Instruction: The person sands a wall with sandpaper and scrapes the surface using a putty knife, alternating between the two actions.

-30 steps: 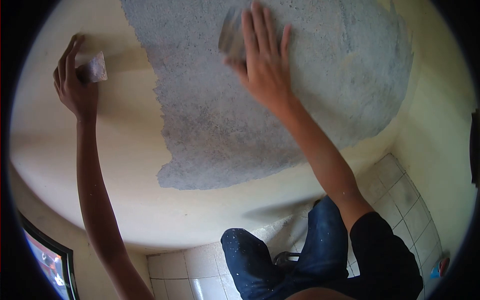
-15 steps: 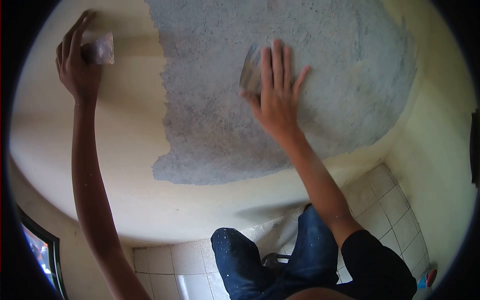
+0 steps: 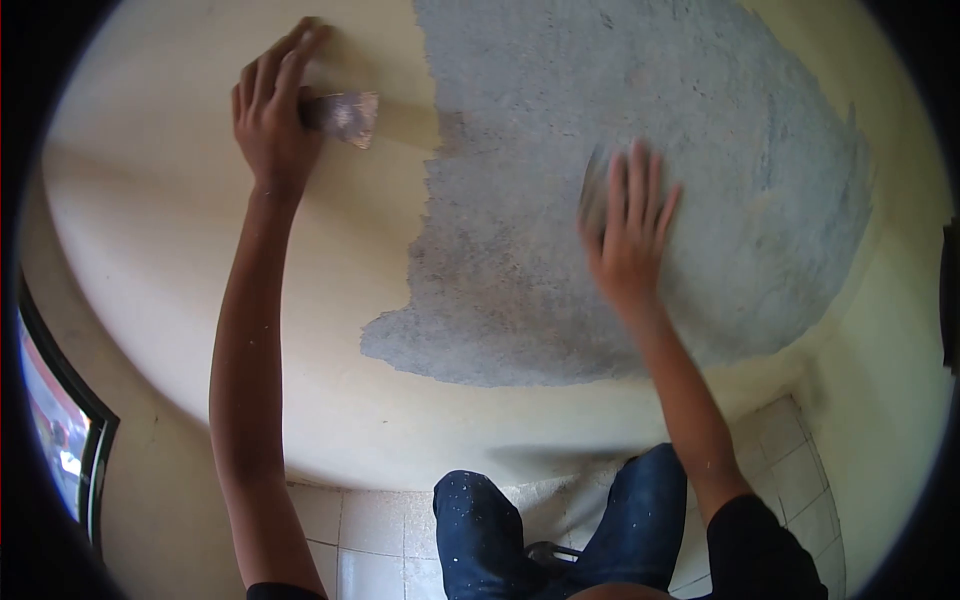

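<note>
At the upper left, my left hand [image 3: 275, 120] is closed round a small scraper [image 3: 350, 118], whose smeared metal blade points right over the cream wall [image 3: 200, 250]. My right hand [image 3: 632, 225] lies over a wider putty blade [image 3: 594, 195] on the grey patch [image 3: 520, 270] of the wall. Its fingers are stretched along the blade, and the thumb is near the blade's lower left side. The grey patch has a ragged left edge against the cream paint. Motion blurs the right hand a little.
White floor tiles [image 3: 372, 572] run below the wall, under my knees in dark jeans [image 3: 478, 535]. A dark-framed window [image 3: 98, 440] is at the lower left. The wall turns a corner at the right, where a dark object [image 3: 949, 295] shows at the edge.
The view has shifted, so wall and hands appear farther right. The right hand and its blade sit lower in view and slightly closer to the patch's bottom edge. Both hands keep their tools.
</note>
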`<state>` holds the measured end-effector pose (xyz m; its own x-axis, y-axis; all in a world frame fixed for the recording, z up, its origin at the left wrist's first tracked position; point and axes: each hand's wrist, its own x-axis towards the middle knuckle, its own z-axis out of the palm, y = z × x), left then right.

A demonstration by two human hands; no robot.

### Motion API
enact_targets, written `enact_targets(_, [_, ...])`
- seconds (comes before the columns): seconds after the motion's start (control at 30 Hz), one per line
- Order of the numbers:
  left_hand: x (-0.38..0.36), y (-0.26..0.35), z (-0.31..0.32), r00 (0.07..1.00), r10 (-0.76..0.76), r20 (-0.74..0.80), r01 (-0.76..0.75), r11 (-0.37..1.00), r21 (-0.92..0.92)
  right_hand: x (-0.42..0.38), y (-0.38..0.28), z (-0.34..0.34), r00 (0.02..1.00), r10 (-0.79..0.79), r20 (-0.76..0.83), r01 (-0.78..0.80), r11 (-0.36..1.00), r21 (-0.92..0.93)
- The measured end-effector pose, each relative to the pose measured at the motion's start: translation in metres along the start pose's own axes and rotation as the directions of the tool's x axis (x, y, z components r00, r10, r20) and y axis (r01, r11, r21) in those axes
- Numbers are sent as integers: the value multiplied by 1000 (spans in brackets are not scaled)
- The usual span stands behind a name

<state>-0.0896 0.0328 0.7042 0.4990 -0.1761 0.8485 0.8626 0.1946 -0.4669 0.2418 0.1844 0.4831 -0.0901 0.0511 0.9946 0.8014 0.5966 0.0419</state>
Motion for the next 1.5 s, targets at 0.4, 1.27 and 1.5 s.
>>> enact_targets(0.4, [6,11,-8,1000,-27,-5,27,1000,-6,153,61,3,947,-36,-318,2,994,-107])
enact_targets(1.27, [-15,-3,6,996,47,-77,-55,993,-102,104,54,10,970,-192,-148,181,980,-86])
enact_targets(1.5, [-17,0,1,1000,16,-24,-17,999,-50,-83,-16,-1,955,-272,120,267,962,50])
